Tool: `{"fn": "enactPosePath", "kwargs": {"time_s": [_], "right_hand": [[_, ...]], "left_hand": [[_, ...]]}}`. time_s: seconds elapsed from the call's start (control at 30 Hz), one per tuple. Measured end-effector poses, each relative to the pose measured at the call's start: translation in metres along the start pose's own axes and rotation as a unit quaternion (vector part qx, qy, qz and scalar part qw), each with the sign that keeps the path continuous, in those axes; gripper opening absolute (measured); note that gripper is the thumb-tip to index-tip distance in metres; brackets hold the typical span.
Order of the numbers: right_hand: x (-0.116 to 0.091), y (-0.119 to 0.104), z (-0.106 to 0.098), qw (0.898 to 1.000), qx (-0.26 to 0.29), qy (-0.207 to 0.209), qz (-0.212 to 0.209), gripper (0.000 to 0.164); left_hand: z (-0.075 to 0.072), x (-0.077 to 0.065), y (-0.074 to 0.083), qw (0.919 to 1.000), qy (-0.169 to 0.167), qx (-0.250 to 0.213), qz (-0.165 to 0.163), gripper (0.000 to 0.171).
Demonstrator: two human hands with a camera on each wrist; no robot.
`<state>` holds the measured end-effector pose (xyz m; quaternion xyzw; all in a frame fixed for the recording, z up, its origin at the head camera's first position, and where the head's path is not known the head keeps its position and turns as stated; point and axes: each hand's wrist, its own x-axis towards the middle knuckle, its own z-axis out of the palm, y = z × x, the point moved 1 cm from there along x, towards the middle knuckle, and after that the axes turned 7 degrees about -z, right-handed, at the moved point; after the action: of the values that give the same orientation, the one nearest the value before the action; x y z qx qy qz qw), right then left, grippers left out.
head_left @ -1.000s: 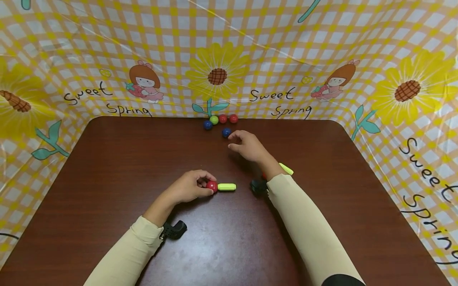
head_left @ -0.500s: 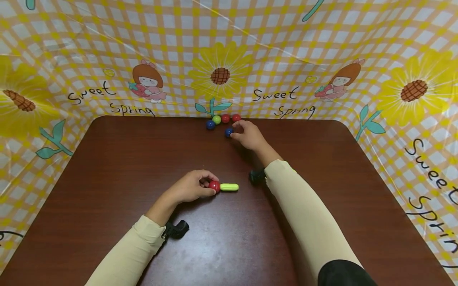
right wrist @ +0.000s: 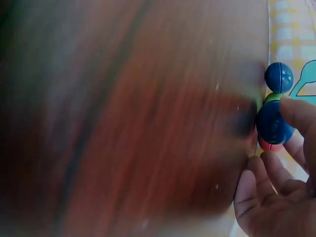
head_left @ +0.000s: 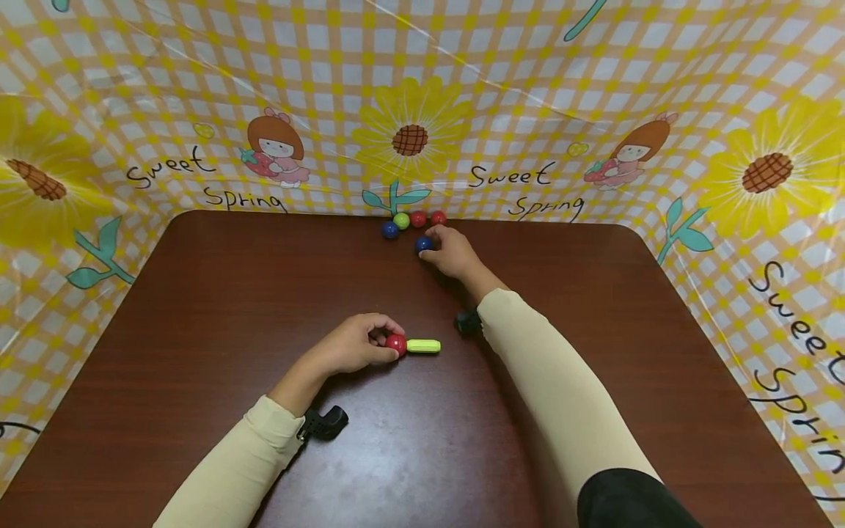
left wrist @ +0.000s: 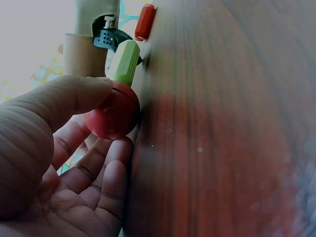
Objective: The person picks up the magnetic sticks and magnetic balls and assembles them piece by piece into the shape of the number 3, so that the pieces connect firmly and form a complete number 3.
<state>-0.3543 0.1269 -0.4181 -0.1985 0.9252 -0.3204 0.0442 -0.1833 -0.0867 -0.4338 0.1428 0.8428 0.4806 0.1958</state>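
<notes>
A yellow, orange and white checked cloth (head_left: 521,73) printed with sunflowers rises behind my dark reddish-brown, wood-grained table (head_left: 264,257). Over the tabletop reach my arms in cream fabric sleeves (head_left: 561,367), the right one stretched farther forward. My left hand (head_left: 346,345) is at the middle of the table, thumb and fingers clamped on a glossy red ball (head_left: 395,345); my right hand (head_left: 454,254), near the far edge, has thumb and fingers closed about a glossy dark-blue ball (head_left: 423,245). A black wrist mount (head_left: 328,423) juts from my left cuff. The ridged lime-yellow stick (head_left: 423,346) lies with one end against the ball in my left hand, pointing to my right, and the left wrist view shows a red faceted stick (left wrist: 145,22) farther off. Along the far edge, just beyond my right hand, sit a second blue ball (head_left: 390,229), a lime-green ball (head_left: 401,221) and two small red balls (head_left: 419,218), the blue one leftmost.
</notes>
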Motion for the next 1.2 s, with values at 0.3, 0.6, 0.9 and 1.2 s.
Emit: {"fn": "enactPosePath", "kwargs": {"time_s": [0.3,0.6,0.9,1.2], "right_hand": [[-0.002,-0.004,0.004,1.0,0.005,0.018,0.023,0.035],[-0.007,-0.005,0.004,0.998,0.035,0.02,0.042,0.034],[-0.017,-0.006,0.0,0.998,0.06,0.021,0.017,0.034],[-0.036,-0.011,-0.011,0.996,0.087,0.019,-0.003,0.032]], "left_hand": [[0.0,0.0,0.001,1.0,0.001,0.008,0.0,0.027],[0.001,-0.001,0.0,0.9999,0.002,0.005,0.008,0.026],[-0.001,-0.002,0.001,1.0,0.0,0.0,0.008,0.026],[-0.001,-0.003,0.002,0.9999,0.001,0.0,0.011,0.026]]}}
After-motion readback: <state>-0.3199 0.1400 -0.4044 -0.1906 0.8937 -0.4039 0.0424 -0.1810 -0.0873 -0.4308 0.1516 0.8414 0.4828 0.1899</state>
